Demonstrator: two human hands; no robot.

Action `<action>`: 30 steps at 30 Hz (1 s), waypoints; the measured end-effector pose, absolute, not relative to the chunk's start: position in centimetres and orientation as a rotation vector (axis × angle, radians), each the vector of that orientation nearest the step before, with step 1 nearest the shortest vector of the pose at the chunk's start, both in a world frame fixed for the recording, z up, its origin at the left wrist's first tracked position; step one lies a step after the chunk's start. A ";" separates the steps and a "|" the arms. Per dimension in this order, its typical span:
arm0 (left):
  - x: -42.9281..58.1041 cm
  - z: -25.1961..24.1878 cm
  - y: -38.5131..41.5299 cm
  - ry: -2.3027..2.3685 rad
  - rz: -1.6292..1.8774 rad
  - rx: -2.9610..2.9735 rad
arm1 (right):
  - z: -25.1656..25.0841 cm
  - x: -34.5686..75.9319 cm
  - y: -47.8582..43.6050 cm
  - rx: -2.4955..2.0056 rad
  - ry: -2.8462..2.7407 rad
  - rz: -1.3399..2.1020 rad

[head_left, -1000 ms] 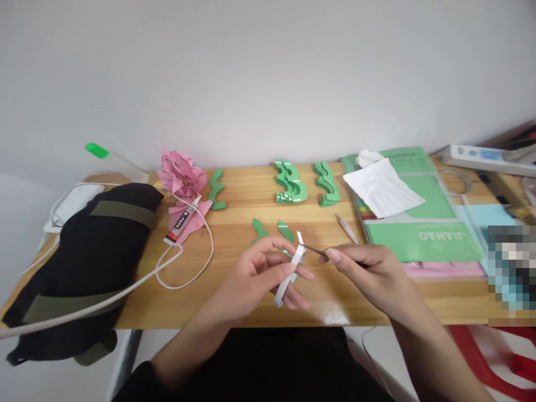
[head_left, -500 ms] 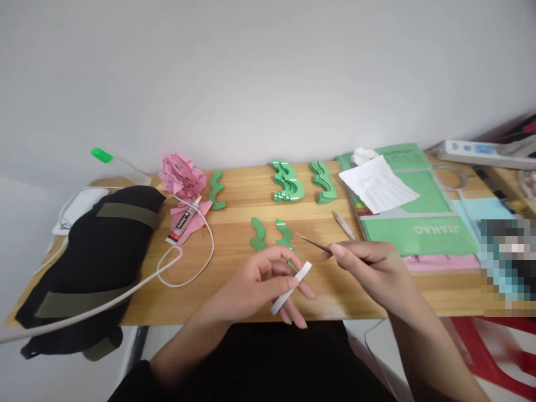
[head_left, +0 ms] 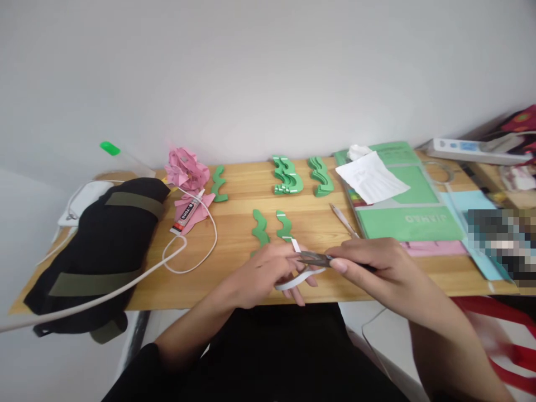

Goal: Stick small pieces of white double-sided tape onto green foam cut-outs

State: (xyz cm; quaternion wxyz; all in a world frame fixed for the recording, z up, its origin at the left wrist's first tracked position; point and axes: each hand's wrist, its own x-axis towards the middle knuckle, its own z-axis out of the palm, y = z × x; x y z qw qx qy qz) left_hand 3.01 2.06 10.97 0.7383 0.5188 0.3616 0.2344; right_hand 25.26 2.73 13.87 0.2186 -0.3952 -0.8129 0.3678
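Observation:
My left hand (head_left: 262,273) is closed on a white strip of tape (head_left: 295,281), pinched near the fingertips. One short end of it stands up above the fingers, and a longer part curves below towards the right. In my right hand (head_left: 372,268) are dark pointed tweezers (head_left: 315,259), their tips at the strip by my left fingers. Whether the tips grip the strip is hard to see. Just beyond my hands lie two wavy green pieces: a plain one (head_left: 260,225) and one with white bands (head_left: 283,224).
Stacked green wavy pieces (head_left: 288,177) and a second stack (head_left: 320,177) sit near the wall. A glue tube (head_left: 186,213), pink scraps (head_left: 187,169), a white cord (head_left: 125,290) and a black bag (head_left: 113,240) lie left. A pen (head_left: 342,220) and green folder (head_left: 381,220) are right.
My right hand has brought the tweezers left to the strip. The strip, straight before, now curves, with a short end standing up. The view has shifted slightly.

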 end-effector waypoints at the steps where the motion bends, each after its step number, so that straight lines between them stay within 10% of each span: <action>1: 2.8 10.8 2.1 0.758 0.506 1.109 | 14.1 25.3 2.7 -1.072 -2.274 1.007; 30: 4.1 10.3 -0.7 0.878 0.643 1.120 | 13.8 26.3 -2.7 -1.198 -2.243 0.781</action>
